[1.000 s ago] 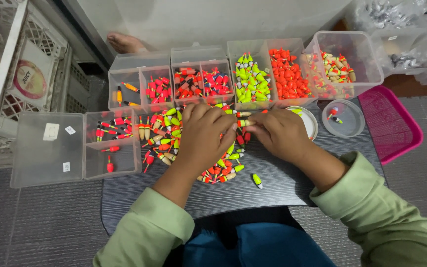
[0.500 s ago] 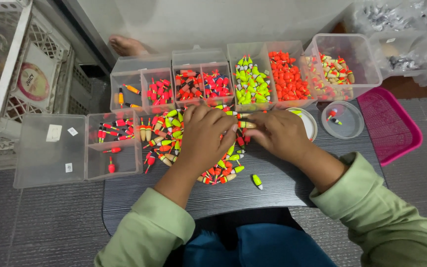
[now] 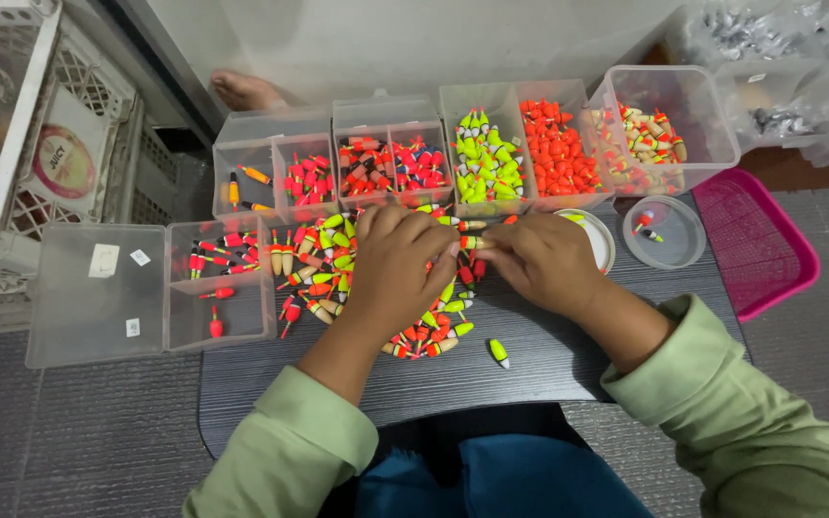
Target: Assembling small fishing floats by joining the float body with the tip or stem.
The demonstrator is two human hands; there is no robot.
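A pile of small fishing floats [image 3: 323, 259] in red, yellow, green and orange lies on a small dark table [image 3: 530, 369]. My left hand [image 3: 400, 273] rests curled over the middle of the pile. My right hand [image 3: 541, 261] is just to its right. The fingertips of both hands meet on one small tan-and-yellow float [image 3: 477, 243] and pinch it from either end. A single yellow-green float [image 3: 499, 352] lies apart near the table's front edge.
Clear compartment boxes of sorted floats line the back: red [image 3: 314, 177], yellow-green [image 3: 485, 158], orange [image 3: 558, 144], mixed [image 3: 650, 134]. An open clear box [image 3: 218, 278] sits left, two round lids [image 3: 669, 230] and a pink tray [image 3: 755, 240] right, white crates [image 3: 11, 144] far left. A bare foot [image 3: 247, 91] shows behind.
Both hands stay over the pile; their fingertips have drawn together on one float. The view has shifted slightly.
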